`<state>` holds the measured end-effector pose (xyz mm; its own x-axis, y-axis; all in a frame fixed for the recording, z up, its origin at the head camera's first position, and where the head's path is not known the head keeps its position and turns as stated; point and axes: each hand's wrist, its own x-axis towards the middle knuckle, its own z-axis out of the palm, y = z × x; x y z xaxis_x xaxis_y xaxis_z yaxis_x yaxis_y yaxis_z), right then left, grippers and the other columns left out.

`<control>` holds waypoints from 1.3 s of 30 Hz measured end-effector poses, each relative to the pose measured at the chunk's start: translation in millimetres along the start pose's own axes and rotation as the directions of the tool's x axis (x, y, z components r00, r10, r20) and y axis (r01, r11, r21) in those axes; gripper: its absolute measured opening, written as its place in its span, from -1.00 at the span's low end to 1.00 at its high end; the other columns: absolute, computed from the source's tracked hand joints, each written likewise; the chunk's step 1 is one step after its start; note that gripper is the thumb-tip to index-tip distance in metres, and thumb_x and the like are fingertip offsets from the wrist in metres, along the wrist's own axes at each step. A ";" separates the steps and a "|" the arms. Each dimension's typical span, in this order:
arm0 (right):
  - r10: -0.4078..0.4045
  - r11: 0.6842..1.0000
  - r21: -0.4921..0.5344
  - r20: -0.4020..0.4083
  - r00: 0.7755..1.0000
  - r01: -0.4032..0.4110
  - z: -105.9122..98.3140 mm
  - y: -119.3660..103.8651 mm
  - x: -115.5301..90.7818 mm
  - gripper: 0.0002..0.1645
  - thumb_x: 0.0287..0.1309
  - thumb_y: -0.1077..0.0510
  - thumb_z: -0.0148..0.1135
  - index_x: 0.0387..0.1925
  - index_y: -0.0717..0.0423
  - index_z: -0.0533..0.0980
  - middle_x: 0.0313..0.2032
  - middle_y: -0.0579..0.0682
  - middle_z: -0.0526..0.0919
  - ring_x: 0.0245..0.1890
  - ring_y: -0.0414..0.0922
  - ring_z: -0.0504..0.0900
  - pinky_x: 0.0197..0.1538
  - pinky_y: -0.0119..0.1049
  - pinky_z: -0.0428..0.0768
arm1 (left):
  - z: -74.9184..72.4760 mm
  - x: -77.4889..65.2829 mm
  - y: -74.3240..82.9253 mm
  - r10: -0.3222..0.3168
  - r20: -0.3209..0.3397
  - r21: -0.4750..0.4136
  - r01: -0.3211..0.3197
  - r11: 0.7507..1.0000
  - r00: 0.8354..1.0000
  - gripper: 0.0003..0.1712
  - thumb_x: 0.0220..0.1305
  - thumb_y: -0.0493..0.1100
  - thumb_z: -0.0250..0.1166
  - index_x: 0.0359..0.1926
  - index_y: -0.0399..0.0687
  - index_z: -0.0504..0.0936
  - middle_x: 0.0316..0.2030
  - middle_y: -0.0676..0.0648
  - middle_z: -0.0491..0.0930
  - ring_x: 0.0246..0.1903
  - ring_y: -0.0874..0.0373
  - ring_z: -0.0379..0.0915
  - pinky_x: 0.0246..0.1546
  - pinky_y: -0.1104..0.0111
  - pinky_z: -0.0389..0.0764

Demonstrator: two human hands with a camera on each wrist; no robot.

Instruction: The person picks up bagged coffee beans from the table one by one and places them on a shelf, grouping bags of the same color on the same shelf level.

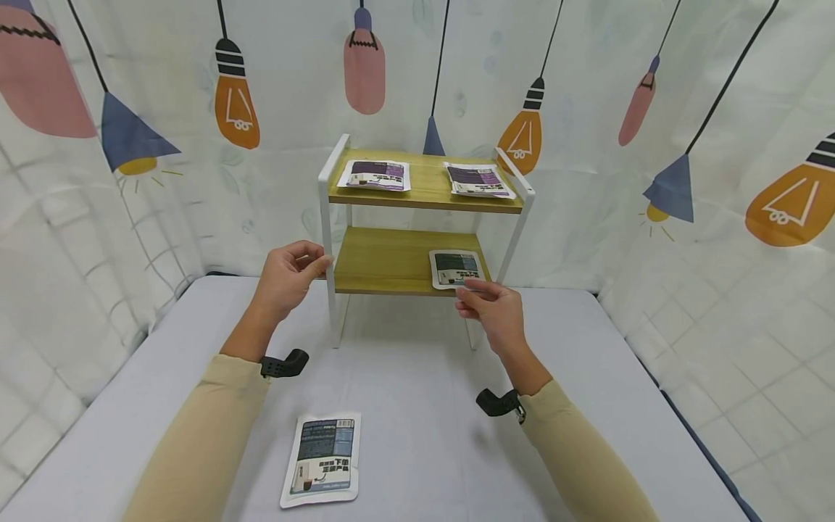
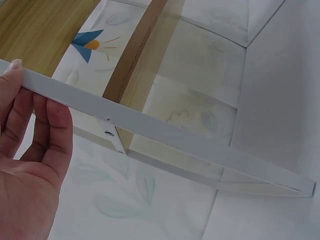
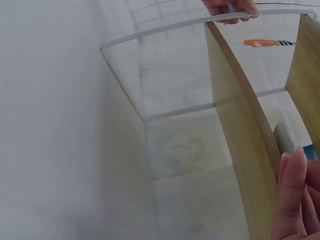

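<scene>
A small two-tier shelf (image 1: 391, 286) with white metal side frames stands on the cloth. My left hand (image 1: 295, 272) grips its left front post (image 2: 165, 129), thumb in front and fingers behind. On the lower board, at the right, lies a flat white pouch (image 1: 453, 267) with a dark green label. The fingertips of my right hand (image 1: 492, 308) pinch its front edge; in the right wrist view they sit beside the board's edge (image 3: 257, 107). Two pouches with purple labels rest on the top board, one at the left (image 1: 375, 175) and one at the right (image 1: 479, 181).
Another white pouch (image 1: 322, 460), blue-labelled, lies flat on the white tablecloth (image 1: 404, 406) near the front, between my forearms. A patterned curtain (image 1: 287, 181) hangs behind the shelf and along both sides.
</scene>
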<state>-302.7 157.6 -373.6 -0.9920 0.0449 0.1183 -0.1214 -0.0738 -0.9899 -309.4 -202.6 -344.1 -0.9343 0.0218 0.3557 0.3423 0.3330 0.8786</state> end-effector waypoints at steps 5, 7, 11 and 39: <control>-0.008 1.000 -0.001 0.001 1.000 0.008 0.2 -1.2 1.1 -0.55 0.17 0.20 0.49 0.06 0.33 0.64 -0.35 -0.06 0.80 -0.45 -0.20 0.79 -0.25 -0.34 0.77 | 0.4 0.3 0.7 -0.006 0.002 0.004 0.006 1.000 1.000 -0.59 0.43 0.05 0.30 -0.02 -0.23 0.62 -0.15 0.01 0.59 -0.11 0.18 0.63 -0.01 0.58 0.63; -0.007 1.000 -0.007 -0.001 1.000 0.007 0.2 -1.8 1.8 -0.55 0.17 0.19 0.49 0.05 0.34 0.64 -0.36 -0.05 0.80 -0.46 -0.19 0.79 -0.25 -0.33 0.77 | 0.5 0.6 0.8 -0.007 0.004 0.002 0.007 1.000 1.000 -0.59 0.43 0.05 0.30 -0.02 -0.23 0.62 -0.14 0.01 0.59 -0.11 0.18 0.63 -0.01 0.58 0.63; -0.007 0.999 -0.032 -0.008 1.000 0.007 0.7 -4.9 2.3 -0.57 0.17 0.20 0.49 0.03 0.34 0.65 -0.37 -0.02 0.80 -0.48 -0.19 0.79 -0.27 -0.32 0.77 | 0.7 1.0 1.1 -0.009 0.006 -0.002 0.009 1.000 1.000 -0.59 0.43 0.05 0.30 -0.01 -0.23 0.62 -0.15 0.02 0.58 -0.11 0.18 0.63 -0.02 0.58 0.63; -0.058 0.986 -0.158 -0.014 0.998 0.055 4.8 -6.8 -0.8 -0.61 0.19 0.09 0.49 -0.01 0.24 0.69 -0.19 0.22 0.79 -0.46 -0.17 0.79 -0.27 -0.31 0.77 | 0.4 -0.4 1.1 -0.024 -0.002 0.005 0.024 1.000 1.000 -0.58 0.42 0.08 0.31 -0.01 -0.21 0.63 -0.14 0.01 0.59 -0.12 0.19 0.63 -0.03 0.59 0.62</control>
<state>-301.3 153.3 -366.5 -0.9827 0.0634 0.1739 -0.1682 0.0869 -0.9819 -308.7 -201.9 -343.3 -0.9422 0.0122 0.3348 0.3190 0.3380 0.8854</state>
